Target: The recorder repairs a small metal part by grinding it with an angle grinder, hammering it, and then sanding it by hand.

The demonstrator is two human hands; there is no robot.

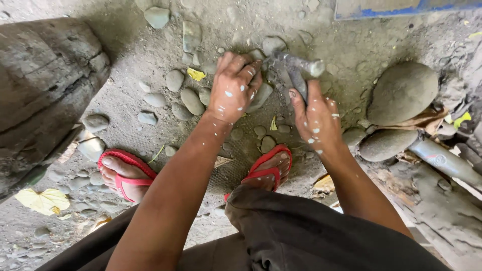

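My left hand [233,88], flecked with white, is closed over a grey river stone [262,95] lying on the sandy ground. My right hand [316,119] grips the handle of a dusty grey hammer [297,68], whose head sits just right of the left hand's fingers, above the stone. Most of the stone is hidden under the left hand. Both forearms reach forward from my knees.
My feet in red flip-flops [125,173] [268,168] rest on the sand. Smooth pebbles [192,100] lie scattered around. Two big rounded stones [401,93] and a grey pipe [444,161] sit right, a large weathered log [42,85] left, a blue-edged board [401,7] at top.
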